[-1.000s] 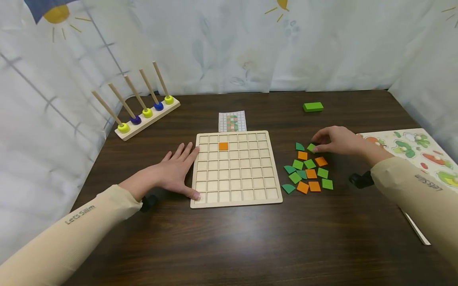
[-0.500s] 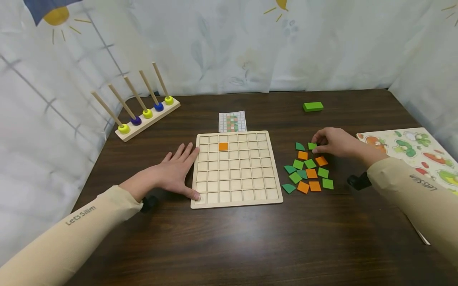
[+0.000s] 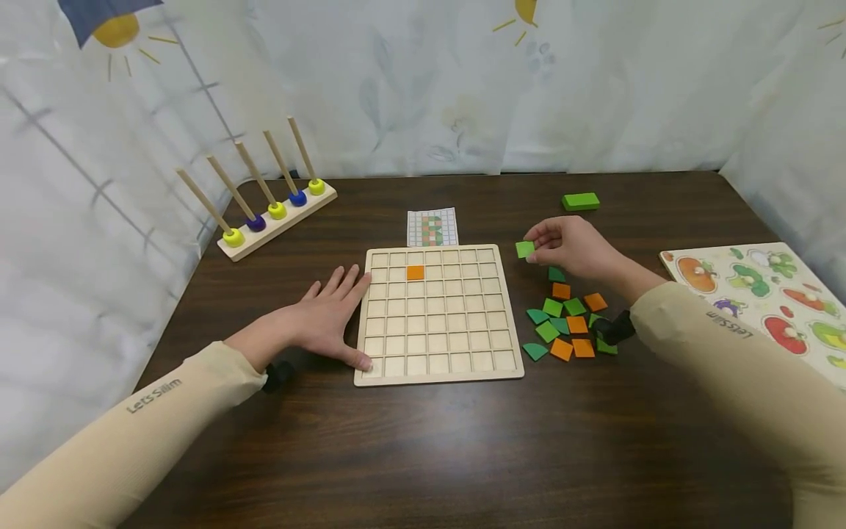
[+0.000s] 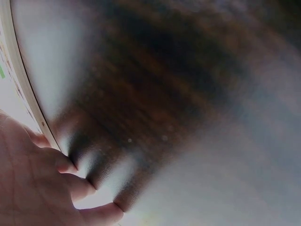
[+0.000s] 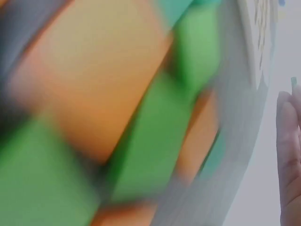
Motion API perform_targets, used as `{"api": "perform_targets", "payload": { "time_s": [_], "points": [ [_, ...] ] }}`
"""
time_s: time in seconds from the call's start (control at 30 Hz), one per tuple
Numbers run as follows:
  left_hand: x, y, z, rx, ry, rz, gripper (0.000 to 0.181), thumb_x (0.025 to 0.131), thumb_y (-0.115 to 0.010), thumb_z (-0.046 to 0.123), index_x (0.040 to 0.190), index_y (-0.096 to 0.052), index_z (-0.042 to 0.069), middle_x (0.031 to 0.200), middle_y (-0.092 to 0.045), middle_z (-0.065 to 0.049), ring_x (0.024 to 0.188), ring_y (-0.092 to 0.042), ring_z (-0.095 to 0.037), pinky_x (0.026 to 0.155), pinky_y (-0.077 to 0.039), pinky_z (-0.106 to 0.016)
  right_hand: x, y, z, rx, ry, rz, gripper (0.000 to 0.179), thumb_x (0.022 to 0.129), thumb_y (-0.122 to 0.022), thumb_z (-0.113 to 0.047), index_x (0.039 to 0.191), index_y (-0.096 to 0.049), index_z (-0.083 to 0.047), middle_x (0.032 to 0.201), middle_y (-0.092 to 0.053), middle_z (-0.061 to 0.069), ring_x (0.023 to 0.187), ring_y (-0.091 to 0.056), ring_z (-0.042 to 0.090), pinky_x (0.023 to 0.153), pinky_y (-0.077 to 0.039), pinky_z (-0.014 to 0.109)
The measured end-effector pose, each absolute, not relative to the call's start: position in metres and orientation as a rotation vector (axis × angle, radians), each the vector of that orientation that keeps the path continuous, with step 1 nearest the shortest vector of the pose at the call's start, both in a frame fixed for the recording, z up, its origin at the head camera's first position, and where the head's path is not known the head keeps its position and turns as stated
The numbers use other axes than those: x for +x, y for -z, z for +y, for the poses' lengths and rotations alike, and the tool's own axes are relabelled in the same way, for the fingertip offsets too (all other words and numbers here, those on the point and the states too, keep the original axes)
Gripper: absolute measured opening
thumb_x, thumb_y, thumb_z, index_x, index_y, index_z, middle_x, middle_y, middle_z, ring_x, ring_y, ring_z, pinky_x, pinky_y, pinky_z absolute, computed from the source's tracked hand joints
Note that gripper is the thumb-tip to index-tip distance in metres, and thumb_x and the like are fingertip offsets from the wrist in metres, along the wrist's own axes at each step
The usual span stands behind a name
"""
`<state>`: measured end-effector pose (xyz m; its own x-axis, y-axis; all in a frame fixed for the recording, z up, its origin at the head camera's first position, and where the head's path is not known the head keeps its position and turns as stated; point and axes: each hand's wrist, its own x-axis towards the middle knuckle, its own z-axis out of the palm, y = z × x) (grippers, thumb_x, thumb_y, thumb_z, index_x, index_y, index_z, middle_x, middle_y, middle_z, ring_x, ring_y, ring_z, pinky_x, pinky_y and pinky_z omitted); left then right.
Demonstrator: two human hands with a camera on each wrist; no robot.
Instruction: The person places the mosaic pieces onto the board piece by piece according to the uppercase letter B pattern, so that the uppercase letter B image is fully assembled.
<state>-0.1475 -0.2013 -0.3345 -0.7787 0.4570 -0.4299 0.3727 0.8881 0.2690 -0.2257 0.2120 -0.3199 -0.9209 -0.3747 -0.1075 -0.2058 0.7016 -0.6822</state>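
Note:
My left hand (image 3: 322,323) lies with spread, straight fingers against the left edge of a wooden grid board (image 3: 436,312), its thumb on the lower left corner. One orange square tile (image 3: 415,272) sits in a cell of the board's second row. Between thumb and fingers my right hand (image 3: 573,246) pinches a light green square tile (image 3: 525,250), held above the table just right of the board's upper corner. Below that hand lie loose tiles: orange squares (image 3: 577,325), green squares (image 3: 553,307) and dark green quarter-rounds (image 3: 535,352). In the right wrist view, blurred tiles (image 5: 155,136) fill much of the picture.
A printed pattern card (image 3: 432,228) touches the board's top edge. A peg stand (image 3: 284,220) with yellow and blue beads stands at the back left. A green block (image 3: 581,202) is at the back right, and a vegetable picture board (image 3: 760,286) at the right.
My right hand has picked the green square tile up from the top of the pile and carried it left toward the board. The left hand stays in place.

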Motion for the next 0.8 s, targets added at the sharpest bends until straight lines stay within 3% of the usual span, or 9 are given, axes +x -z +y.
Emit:
{"api": "perform_targets", "payload": {
  "time_s": [0.13, 0.5, 0.8],
  "points": [
    [-0.147, 0.335, -0.201, 0.603, -0.226, 2.559, 0.142, 0.072, -0.078, 0.074, 0.164, 0.004, 0.002, 0.170, 0.009, -0.027, 0.156, 0.006, -0.051, 0.118, -0.007, -0.075, -0.230, 0.322, 0.184, -0.473, 1.149, 2.585, 0.031, 0.097, -0.071, -0.011, 0.125, -0.067, 0.001, 0.113, -0.070, 0.017, 0.098, -0.065, 0.021, 0.080, -0.054, 0.022],
    [-0.149, 0.337, -0.203, 0.604, -0.214, 2.557, 0.143, 0.072, -0.077, 0.075, 0.164, 0.005, 0.003, 0.170, 0.010, -0.027, 0.156, 0.007, -0.051, 0.118, -0.007, -0.076, -0.238, 0.328, 0.111, -0.557, 1.077, 2.528, 0.030, 0.091, -0.077, -0.008, 0.119, -0.071, 0.000, 0.108, -0.072, 0.015, 0.098, -0.067, 0.024, 0.086, -0.057, 0.034],
    [-0.148, 0.335, -0.202, 0.603, -0.224, 2.549, 0.142, 0.073, -0.079, 0.072, 0.164, 0.005, 0.002, 0.170, 0.010, -0.027, 0.156, 0.008, -0.050, 0.119, -0.006, -0.075, -0.237, 0.334, 0.083, -0.633, 0.936, 2.525, 0.028, 0.089, -0.079, -0.010, 0.115, -0.072, 0.000, 0.104, -0.073, 0.013, 0.093, -0.066, 0.023, 0.090, -0.055, 0.036]
  ]
}}
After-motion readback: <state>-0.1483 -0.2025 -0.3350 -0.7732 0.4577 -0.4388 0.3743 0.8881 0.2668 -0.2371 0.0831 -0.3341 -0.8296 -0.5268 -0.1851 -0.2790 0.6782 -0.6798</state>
